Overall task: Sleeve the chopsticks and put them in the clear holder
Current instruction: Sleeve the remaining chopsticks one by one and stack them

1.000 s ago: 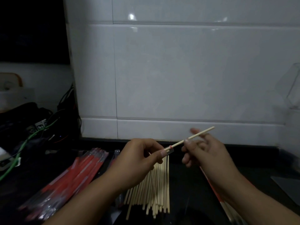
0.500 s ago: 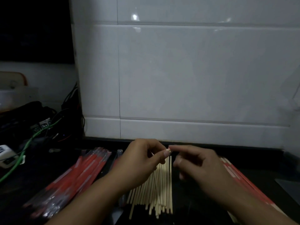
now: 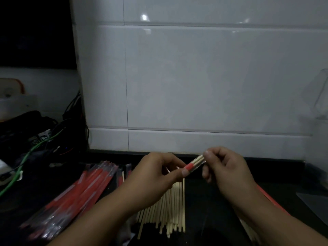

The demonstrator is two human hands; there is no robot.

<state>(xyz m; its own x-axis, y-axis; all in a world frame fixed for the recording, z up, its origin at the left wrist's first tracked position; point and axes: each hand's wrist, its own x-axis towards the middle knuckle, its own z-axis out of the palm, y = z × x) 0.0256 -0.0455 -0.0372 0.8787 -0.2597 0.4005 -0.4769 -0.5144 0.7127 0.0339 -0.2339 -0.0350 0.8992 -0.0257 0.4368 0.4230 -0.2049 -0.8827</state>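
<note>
Red-banded sleeve (image 3: 190, 166) with chopsticks (image 3: 199, 159) showing inside is being pinched at both ends — left hand (image 3: 156, 176) gripping the red end, right hand (image 3: 225, 167) pinching the clear tip. Looks like the sleeving step is wrapping up. Next move is probably carrying it right to the clear holder (image 3: 321, 96) — it's sitting at the frame edge, barely visible.

Both forearms are bare to the frame's edge, the left hand (image 3: 156, 176) and right hand (image 3: 229, 167) ungloved.

sleeved chopsticks (image 3: 194, 163) tilted, bare pile (image 3: 168, 210) flat
</note>
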